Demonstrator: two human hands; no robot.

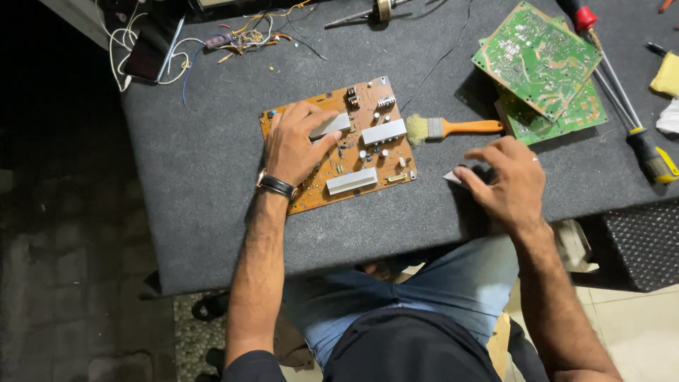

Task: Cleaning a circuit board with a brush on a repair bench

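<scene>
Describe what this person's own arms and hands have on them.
Both forearms are bare; dark short sleeves show only at the upper arms near the picture's bottom edge. The left hand has a dark band with a metal clasp, seemingly a wristwatch, at the wrist. The right hand wears no glove; a thin pale ring seems to glint on one finger.

table (212,212): grey felt top | floor (636,332): pale tiles right, dark paving left
</scene>
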